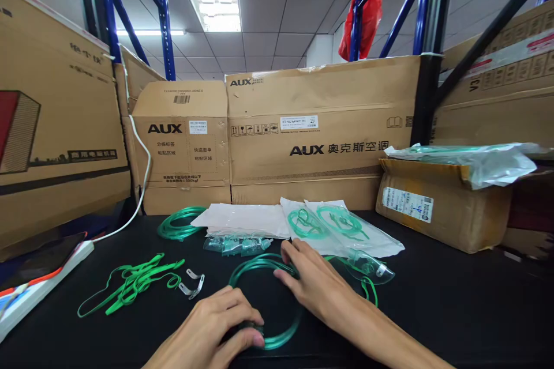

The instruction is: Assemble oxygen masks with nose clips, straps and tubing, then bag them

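Observation:
A coil of green clear tubing (283, 339) lies on the black table before me. My left hand (219, 323) is closed round its lower left side, thumb and fingers pinching the loops. At the upper right of the coil, my right hand (309, 277) has its thumb inside the ring and its fingers over the outside, gripping the tubing. Just beyond my right hand is a clear oxygen mask (372, 268) with a green strap. Left of the coil are thin metal strips (193, 285) and a tangle of green elastic straps (138, 282).
Another green tubing coil (179, 223) lies behind. White bags (242, 219) and packed tubing sets (341, 222) lie at the back, with clear plastic pieces (238, 245) in front. A carton (441, 207) stands right; a power strip (47, 288) and phone (43, 259) lie left.

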`<state>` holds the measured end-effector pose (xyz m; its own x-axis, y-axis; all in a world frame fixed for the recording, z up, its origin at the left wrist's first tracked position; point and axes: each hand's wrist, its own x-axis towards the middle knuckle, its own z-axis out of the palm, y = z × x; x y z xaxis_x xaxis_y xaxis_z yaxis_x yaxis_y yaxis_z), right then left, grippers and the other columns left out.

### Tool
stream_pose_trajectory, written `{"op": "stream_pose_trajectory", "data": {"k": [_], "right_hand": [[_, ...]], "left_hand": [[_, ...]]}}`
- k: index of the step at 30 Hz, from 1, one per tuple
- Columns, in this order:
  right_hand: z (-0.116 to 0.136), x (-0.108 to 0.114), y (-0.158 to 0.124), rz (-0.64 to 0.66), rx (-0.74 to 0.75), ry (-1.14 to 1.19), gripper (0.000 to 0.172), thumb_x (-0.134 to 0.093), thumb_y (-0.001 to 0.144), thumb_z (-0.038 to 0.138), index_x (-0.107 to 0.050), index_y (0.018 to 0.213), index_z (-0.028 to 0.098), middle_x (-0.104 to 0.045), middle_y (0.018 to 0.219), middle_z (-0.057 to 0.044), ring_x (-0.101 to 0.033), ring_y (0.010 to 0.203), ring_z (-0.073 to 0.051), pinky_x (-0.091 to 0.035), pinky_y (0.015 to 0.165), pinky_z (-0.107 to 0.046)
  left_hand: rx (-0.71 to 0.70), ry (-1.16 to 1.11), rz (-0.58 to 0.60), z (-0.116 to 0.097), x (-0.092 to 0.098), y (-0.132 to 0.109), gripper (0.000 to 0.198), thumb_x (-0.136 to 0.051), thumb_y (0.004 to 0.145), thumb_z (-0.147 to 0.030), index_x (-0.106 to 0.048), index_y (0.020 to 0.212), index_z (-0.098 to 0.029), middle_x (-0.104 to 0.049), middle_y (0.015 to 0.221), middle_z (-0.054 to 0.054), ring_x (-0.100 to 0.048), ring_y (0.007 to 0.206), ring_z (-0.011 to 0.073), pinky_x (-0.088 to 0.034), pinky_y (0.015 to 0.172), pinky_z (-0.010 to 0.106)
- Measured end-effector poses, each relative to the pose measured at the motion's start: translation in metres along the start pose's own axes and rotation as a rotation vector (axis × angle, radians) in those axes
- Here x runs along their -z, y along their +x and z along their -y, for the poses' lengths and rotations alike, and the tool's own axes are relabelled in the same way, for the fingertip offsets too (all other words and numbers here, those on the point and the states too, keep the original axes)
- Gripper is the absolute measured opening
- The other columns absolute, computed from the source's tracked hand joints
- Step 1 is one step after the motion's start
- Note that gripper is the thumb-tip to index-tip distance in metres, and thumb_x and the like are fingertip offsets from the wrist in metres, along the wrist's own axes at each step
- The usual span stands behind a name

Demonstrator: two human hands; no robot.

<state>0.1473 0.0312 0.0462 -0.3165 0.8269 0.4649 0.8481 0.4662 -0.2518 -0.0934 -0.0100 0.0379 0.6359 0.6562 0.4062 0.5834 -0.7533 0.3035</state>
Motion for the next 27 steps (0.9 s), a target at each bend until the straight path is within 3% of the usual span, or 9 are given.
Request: {"op": "stream_pose_trajectory", "data": {"k": [2, 5, 8, 11, 13, 16, 19, 24, 27], "right_hand": [[-0.006, 0.022, -0.009, -0.058, -0.034, -0.019, 0.017, -0.058, 0.098, 0.036, -0.067, 0.103, 0.022, -0.069, 0.108, -0.011, -0.069, 0.098, -0.029, -0.056, 0.087, -0.042], [-0.035, 0.054, -0.027, -0.202, -0.149, -0.059, 0.034, -0.049, 0.098, 0.047, -0.067, 0.110, 0.021, -0.067, 0.115, -0.016, -0.066, 0.107, -0.035, -0.050, 0.096, -0.052], [-0.075, 0.066, -0.041, -0.318, -0.324, -0.083, 0.055, -0.056, 0.085, 0.062, -0.069, 0.112, 0.015, -0.069, 0.117, -0.026, -0.063, 0.112, -0.051, -0.043, 0.097, -0.069], [-0.102, 0.062, -0.047, -0.273, -0.392, 0.001, 0.049, -0.068, 0.072, 0.063, -0.075, 0.095, 0.021, -0.079, 0.091, -0.019, -0.073, 0.089, -0.047, -0.054, 0.083, -0.059], [-0.108, 0.062, -0.050, -0.244, -0.417, 0.075, 0.040, -0.070, 0.069, 0.062, -0.075, 0.082, 0.024, -0.081, 0.078, -0.014, -0.076, 0.076, -0.042, -0.057, 0.074, -0.052], [-0.103, 0.077, -0.055, -0.240, -0.448, 0.177, 0.041, -0.068, 0.075, 0.063, -0.078, 0.083, 0.025, -0.084, 0.082, -0.012, -0.079, 0.078, -0.038, -0.060, 0.071, -0.045], [-0.095, 0.093, -0.058, -0.301, -0.498, 0.431, 0.040, -0.074, 0.079, 0.060, -0.079, 0.096, 0.024, -0.085, 0.098, -0.009, -0.078, 0.096, -0.035, -0.063, 0.077, -0.037], [-0.101, 0.088, -0.041, -0.515, -0.507, 1.283, 0.025, -0.082, 0.078, 0.042, -0.077, 0.095, 0.024, -0.083, 0.105, -0.006, -0.074, 0.113, -0.028, -0.058, 0.103, -0.034], [-0.114, 0.080, -0.026, -0.542, -0.507, 1.391, 0.017, -0.067, 0.086, 0.040, -0.076, 0.090, 0.026, -0.082, 0.100, -0.007, -0.076, 0.110, -0.028, -0.059, 0.103, -0.044]], "left_hand": [[-0.001, -0.007, -0.021, 0.001, 0.000, -0.003, 0.017, -0.069, 0.099, -0.023, -0.075, 0.114, -0.026, -0.077, 0.109, -0.002, -0.073, 0.102, 0.0174, -0.057, 0.091, 0.021], [0.002, -0.008, -0.015, 0.001, 0.002, -0.009, 0.023, -0.074, 0.095, -0.021, -0.075, 0.117, -0.027, -0.078, 0.113, -0.001, -0.074, 0.105, 0.0187, -0.058, 0.090, 0.021], [0.009, -0.014, 0.018, -0.002, 0.006, -0.008, 0.018, -0.074, 0.094, -0.019, -0.078, 0.109, -0.027, -0.079, 0.109, -0.003, -0.074, 0.102, 0.0182, -0.058, 0.088, 0.020], [0.024, 0.000, 0.015, -0.009, 0.010, 0.000, 0.015, -0.075, 0.093, -0.020, -0.079, 0.106, -0.027, -0.079, 0.107, -0.003, -0.075, 0.099, 0.0187, -0.058, 0.085, 0.021], [0.021, 0.002, 0.003, -0.013, 0.011, 0.006, 0.015, -0.076, 0.093, -0.022, -0.078, 0.107, -0.027, -0.080, 0.104, -0.003, -0.075, 0.097, 0.0188, -0.057, 0.088, 0.023], [0.029, -0.006, -0.007, -0.015, 0.010, 0.011, 0.014, -0.076, 0.094, -0.022, -0.078, 0.108, -0.026, -0.080, 0.104, -0.003, -0.075, 0.098, 0.0189, -0.053, 0.097, 0.026], [0.057, -0.014, -0.010, -0.012, 0.006, 0.011, 0.014, -0.074, 0.096, -0.025, -0.077, 0.110, -0.026, -0.080, 0.108, -0.002, -0.075, 0.103, 0.0208, -0.051, 0.099, 0.029], [0.124, -0.064, 0.013, -0.004, -0.003, 0.012, 0.015, -0.071, 0.098, -0.029, -0.076, 0.112, -0.027, -0.078, 0.110, -0.001, -0.073, 0.107, 0.0218, -0.049, 0.102, 0.032], [0.167, -0.086, 0.025, -0.004, -0.006, 0.013, 0.016, -0.072, 0.098, -0.029, -0.076, 0.114, -0.028, -0.077, 0.114, -0.001, -0.071, 0.110, 0.0227, -0.045, 0.108, 0.037]]}}
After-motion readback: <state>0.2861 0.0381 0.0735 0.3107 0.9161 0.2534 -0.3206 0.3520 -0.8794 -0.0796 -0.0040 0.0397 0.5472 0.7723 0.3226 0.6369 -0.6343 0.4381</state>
